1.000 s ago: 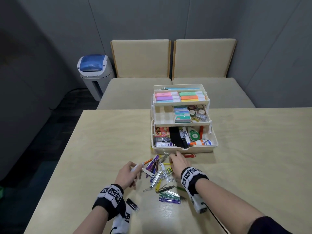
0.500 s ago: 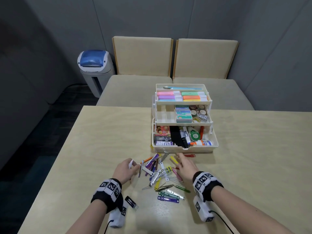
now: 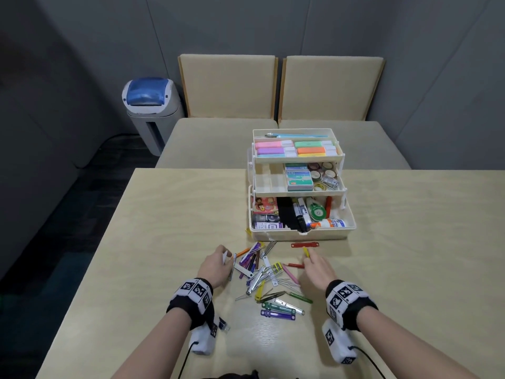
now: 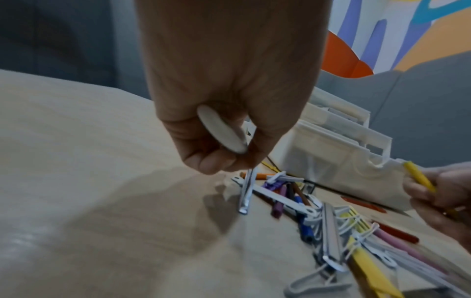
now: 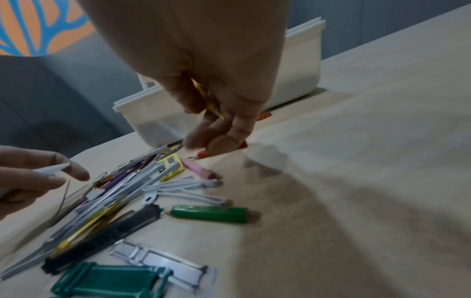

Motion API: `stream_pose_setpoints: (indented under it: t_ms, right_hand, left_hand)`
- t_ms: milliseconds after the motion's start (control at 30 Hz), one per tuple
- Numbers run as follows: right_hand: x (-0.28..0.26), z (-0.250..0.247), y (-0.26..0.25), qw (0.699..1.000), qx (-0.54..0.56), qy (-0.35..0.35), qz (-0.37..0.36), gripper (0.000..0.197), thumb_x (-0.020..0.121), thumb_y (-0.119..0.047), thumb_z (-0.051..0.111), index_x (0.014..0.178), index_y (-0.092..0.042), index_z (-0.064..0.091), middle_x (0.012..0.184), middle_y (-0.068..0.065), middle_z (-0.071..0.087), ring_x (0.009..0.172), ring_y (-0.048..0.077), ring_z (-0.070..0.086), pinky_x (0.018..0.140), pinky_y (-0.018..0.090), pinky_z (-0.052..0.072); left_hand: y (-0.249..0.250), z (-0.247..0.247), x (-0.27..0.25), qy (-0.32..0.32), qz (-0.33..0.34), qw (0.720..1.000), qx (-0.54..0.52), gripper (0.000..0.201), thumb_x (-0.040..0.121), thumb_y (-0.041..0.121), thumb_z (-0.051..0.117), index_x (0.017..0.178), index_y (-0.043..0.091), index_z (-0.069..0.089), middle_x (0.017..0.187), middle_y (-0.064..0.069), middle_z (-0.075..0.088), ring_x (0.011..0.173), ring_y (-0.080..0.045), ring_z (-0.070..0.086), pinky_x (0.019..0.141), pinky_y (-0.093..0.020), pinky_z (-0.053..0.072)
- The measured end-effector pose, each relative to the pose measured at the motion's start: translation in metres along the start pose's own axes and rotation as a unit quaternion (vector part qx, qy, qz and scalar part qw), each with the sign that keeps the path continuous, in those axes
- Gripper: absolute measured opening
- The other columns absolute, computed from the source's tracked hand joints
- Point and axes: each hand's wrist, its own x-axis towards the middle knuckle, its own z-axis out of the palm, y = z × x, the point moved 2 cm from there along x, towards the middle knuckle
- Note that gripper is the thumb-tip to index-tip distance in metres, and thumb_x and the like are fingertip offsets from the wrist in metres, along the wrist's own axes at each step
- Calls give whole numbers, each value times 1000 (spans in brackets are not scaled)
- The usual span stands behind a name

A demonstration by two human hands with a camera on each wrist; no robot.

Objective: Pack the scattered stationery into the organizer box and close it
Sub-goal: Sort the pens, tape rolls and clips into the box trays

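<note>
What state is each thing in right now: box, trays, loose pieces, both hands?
Organizer box: open, tiers fanned out, partly filled.
Pile of fasteners: scattered on the table, unpacked.
Left hand: holds a white strip.
Right hand: holds a yellow strip.
Bin: lid shut.

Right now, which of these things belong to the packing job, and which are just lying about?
Job:
- organizer box, open
- fastener pile on the table
- white strip in left hand
- yellow strip in right hand

Lying about:
- bin
- bench
</note>
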Motion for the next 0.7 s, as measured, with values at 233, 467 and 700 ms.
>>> stream_pose_setpoints:
  t_ms: [233,467,700]
  right_hand:
    - [-7,-2,13,999,22,-15,25,17,94,-17,44,91,-15,61,99,8,64,95,26,57,88,33,44]
    - [-12,3,1,999,37,-16,13,18,94,-14,42,88,-17,59,99,4,65,96,22,58,89,33,46]
    - [-20,0,10,1000,26,0,-15,9,94,-19,47,89,-18,55,95,9,70,87,27,63,72,30,45]
  left_hand:
    - [6,3,4,-8,24,994,110,35,82,53,60,92,21,51,82,0,66,74,-19,63,63,-29,46]
    - [67,-22,-9,84,98,992,-5,18,98,30,32,102,15,39,95,-5,59,76,-20,54,68,-33,42]
    - [170,-23,40,-131,190,972,45,32,98,25,31,124,10,41,130,-12,39,116,-26,45,105,-45,35]
